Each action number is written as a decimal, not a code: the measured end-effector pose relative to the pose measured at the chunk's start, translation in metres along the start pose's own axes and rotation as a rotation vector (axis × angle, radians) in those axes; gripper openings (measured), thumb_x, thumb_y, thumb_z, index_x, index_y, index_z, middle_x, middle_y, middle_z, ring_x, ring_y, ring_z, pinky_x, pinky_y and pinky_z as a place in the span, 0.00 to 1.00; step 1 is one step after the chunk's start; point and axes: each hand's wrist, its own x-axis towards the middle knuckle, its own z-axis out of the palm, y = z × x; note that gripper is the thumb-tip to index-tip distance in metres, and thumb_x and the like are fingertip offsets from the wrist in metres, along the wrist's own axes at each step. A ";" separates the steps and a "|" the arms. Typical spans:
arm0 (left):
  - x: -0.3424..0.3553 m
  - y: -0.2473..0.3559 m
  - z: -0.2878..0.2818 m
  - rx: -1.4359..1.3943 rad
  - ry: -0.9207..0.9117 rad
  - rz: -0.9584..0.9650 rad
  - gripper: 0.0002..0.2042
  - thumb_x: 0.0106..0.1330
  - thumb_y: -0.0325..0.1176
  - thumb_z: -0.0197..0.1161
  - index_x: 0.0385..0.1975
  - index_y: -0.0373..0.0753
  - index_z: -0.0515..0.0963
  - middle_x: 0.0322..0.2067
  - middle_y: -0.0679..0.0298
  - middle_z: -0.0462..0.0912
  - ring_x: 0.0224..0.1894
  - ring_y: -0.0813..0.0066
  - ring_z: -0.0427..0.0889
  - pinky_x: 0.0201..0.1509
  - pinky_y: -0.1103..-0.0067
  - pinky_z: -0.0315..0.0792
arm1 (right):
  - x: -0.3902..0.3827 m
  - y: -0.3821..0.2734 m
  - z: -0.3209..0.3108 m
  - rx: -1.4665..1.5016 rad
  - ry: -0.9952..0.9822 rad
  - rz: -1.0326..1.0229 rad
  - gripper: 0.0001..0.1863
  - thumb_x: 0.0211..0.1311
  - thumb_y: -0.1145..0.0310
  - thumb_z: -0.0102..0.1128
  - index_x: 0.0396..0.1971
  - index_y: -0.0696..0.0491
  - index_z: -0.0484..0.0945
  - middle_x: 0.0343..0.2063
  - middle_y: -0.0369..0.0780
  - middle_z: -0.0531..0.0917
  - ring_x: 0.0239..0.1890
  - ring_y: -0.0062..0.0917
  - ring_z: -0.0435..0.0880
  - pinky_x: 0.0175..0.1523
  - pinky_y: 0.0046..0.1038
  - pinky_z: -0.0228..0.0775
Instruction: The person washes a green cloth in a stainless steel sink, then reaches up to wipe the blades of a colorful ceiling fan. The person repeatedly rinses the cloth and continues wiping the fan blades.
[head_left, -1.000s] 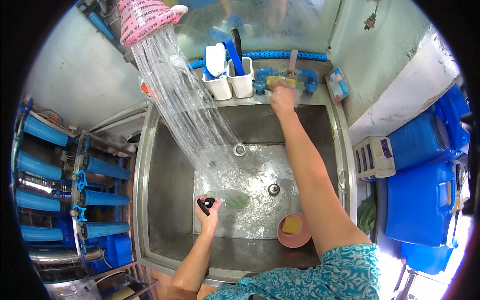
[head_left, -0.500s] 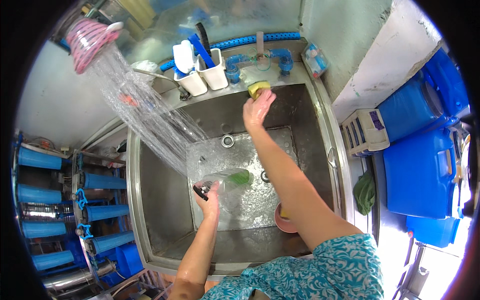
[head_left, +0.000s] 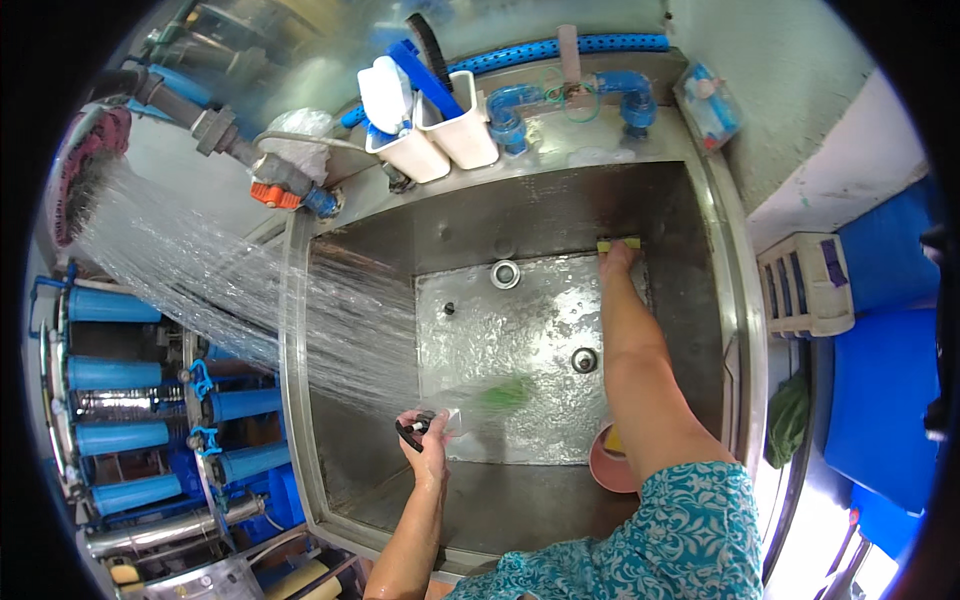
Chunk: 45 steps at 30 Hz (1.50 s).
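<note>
My left hand (head_left: 430, 440) grips a clear bottle (head_left: 470, 408) with a black cap and a green far end, holding it low in the steel sink (head_left: 330, 400) under the spray of water. The water streams from a pink shower head (head_left: 85, 170) at the upper left. My right hand (head_left: 615, 258) reaches to the far side of the sink and presses on a yellow sponge (head_left: 618, 243) lying at the back of the basin floor.
A pink bowl (head_left: 612, 465) with something yellow in it sits in the sink's near right corner. White holders (head_left: 440, 140) with brushes stand on the back ledge by blue pipes (head_left: 560, 90). Blue filter cylinders (head_left: 120, 400) line the left; blue containers (head_left: 880, 400) and a white crate (head_left: 805, 285) stand right.
My right hand came down from the back ledge with the yellow sponge to the sink floor. The view tilted, moving the shower head left. My left hand keeps the bottle under the spray.
</note>
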 end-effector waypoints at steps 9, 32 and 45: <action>-0.004 0.007 0.009 0.026 0.012 -0.023 0.20 0.49 0.29 0.70 0.37 0.43 0.64 0.33 0.67 0.70 0.33 0.76 0.72 0.28 0.79 0.71 | -0.235 -0.039 0.117 0.409 -0.439 0.445 0.13 0.53 0.81 0.52 0.40 0.61 0.67 0.40 0.51 0.72 0.42 0.47 0.76 0.43 0.51 0.76; -0.031 0.054 0.119 -0.309 -0.219 -0.180 0.18 0.55 0.30 0.63 0.46 0.43 0.70 0.45 0.60 0.69 0.45 0.66 0.73 0.41 0.66 0.76 | -0.153 -0.001 -0.213 -2.187 -0.518 -0.345 0.19 0.57 0.60 0.53 0.46 0.54 0.76 0.49 0.48 0.75 0.51 0.44 0.75 0.51 0.39 0.72; 0.003 0.071 0.037 -0.263 0.156 0.052 0.18 0.55 0.27 0.64 0.46 0.44 0.69 0.41 0.63 0.71 0.41 0.71 0.72 0.38 0.72 0.70 | -0.298 -0.029 -0.075 -0.653 -0.091 -0.524 0.22 0.56 0.74 0.54 0.52 0.57 0.65 0.45 0.43 0.72 0.43 0.29 0.73 0.50 0.29 0.65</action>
